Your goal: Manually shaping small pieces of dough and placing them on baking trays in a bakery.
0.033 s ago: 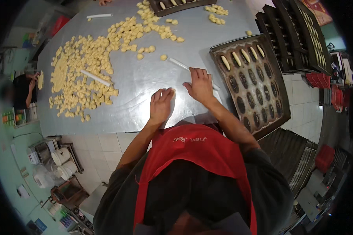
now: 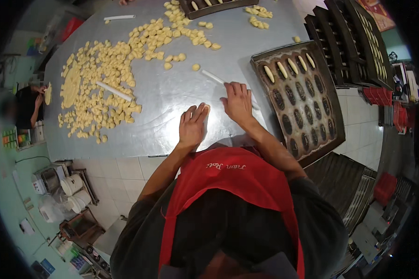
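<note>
On the metal table point(image 2: 158, 135), my left hand point(image 2: 192, 124) lies palm down. A small piece of dough point(image 2: 206, 108) peeks out beside its index finger, mostly hidden under the fingertips. To its right, my right hand point(image 2: 238, 103) is curled over a thin white rolling pin point(image 2: 212, 76), whose far end sticks out past the fingers. A single dough ball point(image 2: 196, 67) sits just beyond the pin. Many more dough balls point(image 2: 102, 69) spread over the left and far part of the table. A second white rolling pin point(image 2: 114, 91) rests across them.
Close on the right stands a dark baking tray point(image 2: 286, 102) with oval hollows, its far row holding several dough rolls point(image 2: 292, 66). More trays point(image 2: 349, 42) are stacked beyond it. Another tray point(image 2: 214, 6) and a third white pin point(image 2: 120, 17) lie at the far side. A person point(image 2: 30, 107) handles dough at left.
The thumb of my right hand has drawn in slightly toward its fingers. A little more of the dough shows beside my left fingertips.
</note>
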`<state>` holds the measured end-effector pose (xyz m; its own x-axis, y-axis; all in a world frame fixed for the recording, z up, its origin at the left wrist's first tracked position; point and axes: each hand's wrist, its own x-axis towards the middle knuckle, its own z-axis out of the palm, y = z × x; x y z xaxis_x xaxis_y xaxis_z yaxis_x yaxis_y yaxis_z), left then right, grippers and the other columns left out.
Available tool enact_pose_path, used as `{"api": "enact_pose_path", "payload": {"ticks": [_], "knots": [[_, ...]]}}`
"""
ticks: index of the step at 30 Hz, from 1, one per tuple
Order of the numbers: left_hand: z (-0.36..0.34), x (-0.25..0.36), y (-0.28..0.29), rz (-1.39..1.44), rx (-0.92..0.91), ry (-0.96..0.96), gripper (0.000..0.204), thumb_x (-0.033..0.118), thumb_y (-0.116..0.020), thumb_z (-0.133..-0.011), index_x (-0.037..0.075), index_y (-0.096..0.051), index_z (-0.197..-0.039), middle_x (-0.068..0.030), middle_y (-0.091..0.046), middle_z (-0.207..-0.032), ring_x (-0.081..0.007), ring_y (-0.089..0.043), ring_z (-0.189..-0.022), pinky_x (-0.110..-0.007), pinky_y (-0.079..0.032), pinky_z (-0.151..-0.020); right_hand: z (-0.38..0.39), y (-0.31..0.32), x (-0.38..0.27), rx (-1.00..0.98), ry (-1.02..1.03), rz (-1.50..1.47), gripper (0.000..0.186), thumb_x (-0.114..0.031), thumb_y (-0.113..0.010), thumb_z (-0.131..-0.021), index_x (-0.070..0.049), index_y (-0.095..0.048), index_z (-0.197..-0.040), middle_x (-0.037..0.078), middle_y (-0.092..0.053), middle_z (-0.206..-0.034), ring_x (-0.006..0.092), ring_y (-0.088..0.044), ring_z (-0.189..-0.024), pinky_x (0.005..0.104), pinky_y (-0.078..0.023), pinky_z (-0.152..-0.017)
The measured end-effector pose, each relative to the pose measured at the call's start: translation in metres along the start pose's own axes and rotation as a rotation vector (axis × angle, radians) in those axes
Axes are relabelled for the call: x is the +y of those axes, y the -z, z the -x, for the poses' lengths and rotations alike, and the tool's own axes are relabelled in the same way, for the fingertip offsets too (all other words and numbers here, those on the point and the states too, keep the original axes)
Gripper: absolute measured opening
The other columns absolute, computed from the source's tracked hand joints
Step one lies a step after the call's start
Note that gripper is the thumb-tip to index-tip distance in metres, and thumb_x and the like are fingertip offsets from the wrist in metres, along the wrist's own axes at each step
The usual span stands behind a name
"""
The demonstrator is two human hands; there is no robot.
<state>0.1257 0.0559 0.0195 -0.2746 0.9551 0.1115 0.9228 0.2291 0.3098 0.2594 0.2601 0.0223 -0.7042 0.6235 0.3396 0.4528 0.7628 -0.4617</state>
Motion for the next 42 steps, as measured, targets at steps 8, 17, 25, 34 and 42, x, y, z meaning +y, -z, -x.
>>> {"api": "enact_pose_path", "payload": {"ticks": [8, 17, 25, 34, 42], "knots": [[-0.017, -0.004, 0.042, 0.135, 0.064, 0.047, 0.078, 0.020, -0.062, -0.106, 0.005, -0.031, -0.175, -0.0292, -0.022, -0.181, -0.0501, -0.021, -0.167, -0.061, -0.019, -0.134, 0.043, -0.005, -0.022, -0.173, -0.004, 0.001, 0.036, -0.007, -0.070, -0.095, -0.005, -0.070, -0.131, 0.011, -0.068, -0.123, 0.0332, -0.062, -0.115, 0.0468, -0.047, -0.098], [-0.085, -0.066, 0.008, -0.054, 0.175, 0.126, 0.074, 0.029, -0.055, -0.109, 0.005, -0.031, -0.175, -0.0239, -0.021, -0.183, -0.0452, -0.020, -0.168, -0.062, -0.011, -0.136, -0.002, -0.028, -0.036, -0.200, 0.238, -0.292, 0.049, -0.012, -0.075, -0.094, -0.001, -0.066, -0.141, 0.018, -0.066, -0.133, 0.0393, -0.061, -0.122, 0.0511, -0.050, -0.110], [0.043, -0.011, 0.009, 0.021, -0.123, -0.007, 0.074, 0.032, -0.057, -0.109, 0.001, -0.035, -0.172, -0.0195, -0.033, -0.180, -0.0367, -0.029, -0.167, -0.058, -0.017, -0.136, 0.061, -0.010, -0.029, -0.425, 0.060, -0.267, 0.051, -0.018, -0.086, -0.087, 0.000, -0.065, -0.130, 0.021, -0.069, -0.123, 0.0434, -0.062, -0.116, 0.0507, -0.053, -0.101], [-0.009, 0.003, 0.011, 0.163, 0.181, 0.146, 0.061, 0.017, -0.069, -0.100, -0.001, -0.054, -0.156, -0.0270, -0.056, -0.154, -0.0435, -0.053, -0.143, -0.053, -0.041, -0.119, 0.020, -0.035, -0.050, -0.140, 0.248, 0.075, 0.048, -0.013, -0.061, -0.094, -0.004, -0.069, -0.140, 0.011, -0.066, -0.140, 0.0335, -0.059, -0.126, 0.0481, -0.046, -0.104], [0.059, -0.012, 0.014, 0.068, -0.003, -0.159, 0.049, 0.015, -0.067, -0.102, 0.001, -0.062, -0.149, -0.0200, -0.063, -0.150, -0.0394, -0.056, -0.139, -0.049, -0.044, -0.120, 0.069, -0.021, -0.059, -0.290, 0.298, 0.072, 0.028, -0.011, -0.068, -0.091, -0.007, -0.080, -0.116, 0.010, -0.072, -0.128, 0.0337, -0.063, -0.121, 0.0478, -0.047, -0.104]]}}
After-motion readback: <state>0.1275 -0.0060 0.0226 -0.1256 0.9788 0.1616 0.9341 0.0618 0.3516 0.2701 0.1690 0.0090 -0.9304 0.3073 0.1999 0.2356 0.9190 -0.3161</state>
